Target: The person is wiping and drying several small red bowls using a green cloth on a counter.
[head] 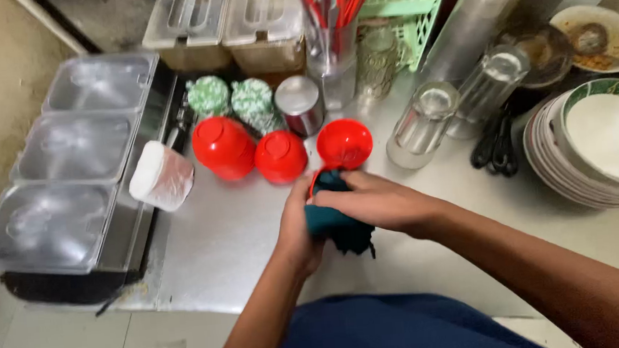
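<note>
**Wiping a red lidded jar with a dark teal cloth**

While both hands are busy at the front of the steel worktop (205,256), I read the step in hand as wiping: my left hand (301,230) and right hand (378,204) are wrapped together around a crumpled dark teal cloth (339,227), which is pressed against the round red plastic jar with a domed lid (345,143) nearest me. Both grips are closed on the cloth; the jar itself sits just behind the fingers, touching the cloth at its lower edge, and I cannot tell whether either hand also grips the jar under the fabric.

Two more red plastic jars of the same kind (224,147) (281,156) stand just to the left, close together, with two green-and-white speckled lidded pots (209,96) and a small round steel canister (299,103) behind them. Clear drinking glasses (423,122) stand to the right, beside a stack of white bowls with patterned rims (602,151). A row of lidded steel trays (75,148) runs along the left edge.

My judgement is that the next move calls for steadying the jar while the cloth works round it, with care not to knock the neighbouring jars or glasses.
</note>
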